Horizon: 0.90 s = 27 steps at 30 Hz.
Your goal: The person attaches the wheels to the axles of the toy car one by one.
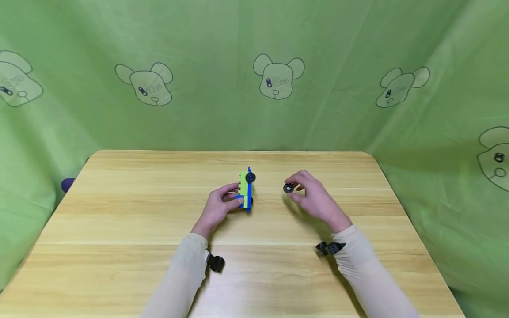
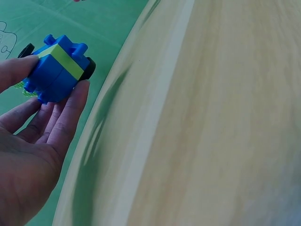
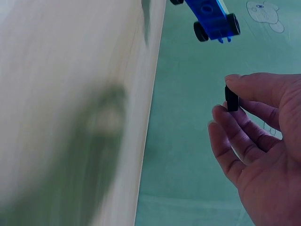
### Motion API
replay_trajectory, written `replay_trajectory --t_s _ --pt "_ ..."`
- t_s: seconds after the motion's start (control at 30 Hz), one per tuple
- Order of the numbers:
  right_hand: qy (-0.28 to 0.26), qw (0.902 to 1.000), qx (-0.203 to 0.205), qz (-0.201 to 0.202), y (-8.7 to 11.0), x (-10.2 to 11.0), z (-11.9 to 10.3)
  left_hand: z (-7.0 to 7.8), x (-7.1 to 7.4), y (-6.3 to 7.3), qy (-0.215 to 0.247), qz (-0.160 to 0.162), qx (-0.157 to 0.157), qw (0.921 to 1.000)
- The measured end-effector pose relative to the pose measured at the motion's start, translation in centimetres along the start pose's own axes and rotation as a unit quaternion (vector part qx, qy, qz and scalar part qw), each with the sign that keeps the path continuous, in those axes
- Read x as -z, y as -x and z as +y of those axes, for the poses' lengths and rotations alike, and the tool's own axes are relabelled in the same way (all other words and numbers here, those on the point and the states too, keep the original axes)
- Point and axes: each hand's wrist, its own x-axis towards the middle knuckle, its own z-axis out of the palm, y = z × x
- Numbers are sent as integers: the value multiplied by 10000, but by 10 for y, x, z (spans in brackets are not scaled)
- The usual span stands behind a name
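Note:
My left hand (image 1: 218, 205) holds a blue and lime-green toy car (image 1: 244, 189) built of blocks, tipped on its side above the table. A black wheel (image 1: 250, 177) sits at the car's far end. In the right wrist view the blue underside (image 3: 207, 14) shows more black wheels fitted. My right hand (image 1: 317, 199) pinches a loose black wheel (image 1: 286, 190) with a pale hub between thumb and fingers, to the right of the car and apart from it. Seen edge-on, this loose wheel (image 3: 231, 99) is a dark disc in the right wrist view.
Both hands are above a light wooden table (image 1: 131, 207). Green curtains (image 1: 214, 115) with printed mouse heads hang behind it and at its sides. A purple object (image 1: 67, 184) shows past the left edge. Each forearm wears a black wrist camera (image 1: 216, 263).

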Motion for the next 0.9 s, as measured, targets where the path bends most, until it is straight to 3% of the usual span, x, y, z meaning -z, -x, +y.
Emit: replay_trajectory --t_s 0.5,0.77,0.9 --pt "64 9997 54 -233 5 -14 -17 -1 0 -1 32 -31 0 10000" --pt "25 9993 216 -299 6 -20 -28 -2 0 -2 499 -164 135 9985" --pt "51 9991 238 -341 6 -25 -28 -4 0 -2 437 -167 200 9987"
